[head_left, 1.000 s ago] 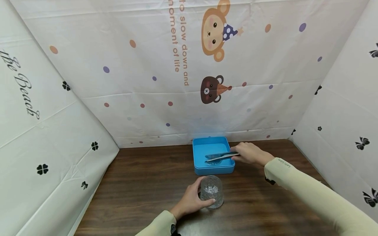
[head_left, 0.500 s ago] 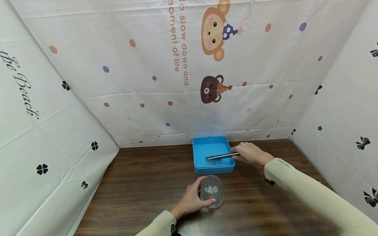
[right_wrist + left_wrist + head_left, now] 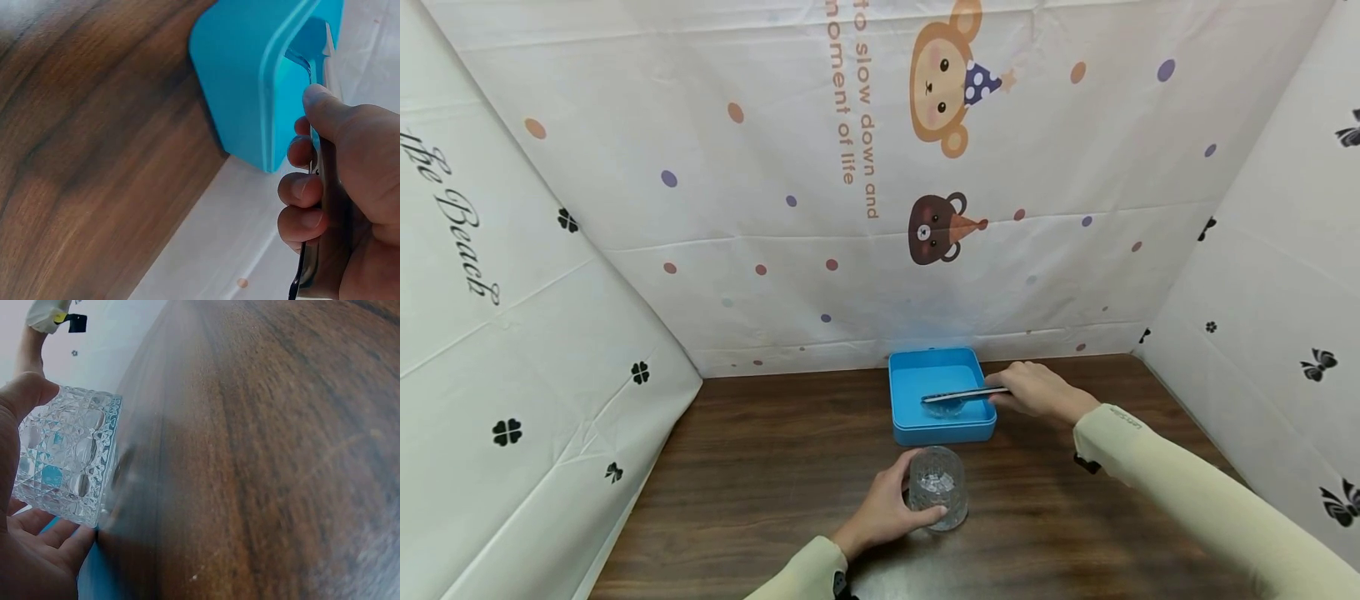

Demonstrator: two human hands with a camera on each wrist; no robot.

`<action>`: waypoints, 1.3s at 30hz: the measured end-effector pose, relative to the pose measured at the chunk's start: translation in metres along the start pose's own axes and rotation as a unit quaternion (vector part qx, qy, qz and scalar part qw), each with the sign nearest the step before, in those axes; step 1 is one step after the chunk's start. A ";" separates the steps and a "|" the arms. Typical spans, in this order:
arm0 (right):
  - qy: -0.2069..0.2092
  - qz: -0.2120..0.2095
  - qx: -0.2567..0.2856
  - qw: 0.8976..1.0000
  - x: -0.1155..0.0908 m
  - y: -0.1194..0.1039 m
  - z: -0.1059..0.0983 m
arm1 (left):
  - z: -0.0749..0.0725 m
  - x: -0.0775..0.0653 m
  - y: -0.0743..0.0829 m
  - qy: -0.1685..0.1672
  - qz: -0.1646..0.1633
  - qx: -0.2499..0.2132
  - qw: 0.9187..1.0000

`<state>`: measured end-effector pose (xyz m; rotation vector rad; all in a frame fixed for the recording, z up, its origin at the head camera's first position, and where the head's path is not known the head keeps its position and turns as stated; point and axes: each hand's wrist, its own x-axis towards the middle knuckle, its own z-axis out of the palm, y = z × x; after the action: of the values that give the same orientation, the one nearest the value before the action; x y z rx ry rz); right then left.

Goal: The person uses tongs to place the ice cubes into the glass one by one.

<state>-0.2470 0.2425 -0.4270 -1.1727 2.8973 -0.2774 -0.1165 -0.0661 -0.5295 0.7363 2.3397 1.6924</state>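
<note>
My left hand (image 3: pixel 883 510) holds a cut-pattern clear glass (image 3: pixel 953 492) standing on the table. In the left wrist view, thumb and fingers lie around the glass (image 3: pixel 69 453). Above the blue box (image 3: pixel 943 434), my right hand (image 3: pixel 1033 390) grips metal tongs (image 3: pixel 966 394), whose tips reach inside over the box floor. Their two arms lie close together. A clear, shiny lump (image 3: pixel 943 410) sits at the tips; its kind and whether it is pinched cannot be told. The right wrist view shows fingers and thumb curled round the tongs (image 3: pixel 331 240).
The dark wooden table (image 3: pixel 760 467) extends on both sides of the box and glass. Behind the box, near the table's back edge, hangs a white printed sheet (image 3: pixel 775 300). Further white sheets stand left (image 3: pixel 550 358) and right (image 3: pixel 1262 333).
The tongs' arms stood apart one second ago and have since come together inside the box. Both hands and the glass have stayed in place.
</note>
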 end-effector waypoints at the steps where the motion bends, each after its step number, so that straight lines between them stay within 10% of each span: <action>1: 0.003 0.000 0.004 1.000 -0.001 0.000 -0.001 | 0.000 0.000 0.000 -0.001 0.000 -0.001 1.000; 18: 0.110 0.017 0.036 0.993 -0.021 -0.002 -0.023 | 0.000 -0.002 0.002 -0.001 -0.002 -0.005 1.000; 39: 0.116 0.016 0.034 0.993 -0.030 -0.004 -0.026 | 0.000 -0.001 0.000 -0.004 0.006 -0.009 1.000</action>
<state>-0.2245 0.2650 -0.4025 -1.1533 3.0694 -0.5412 -0.1154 -0.0662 -0.5295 0.7545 2.3174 1.7102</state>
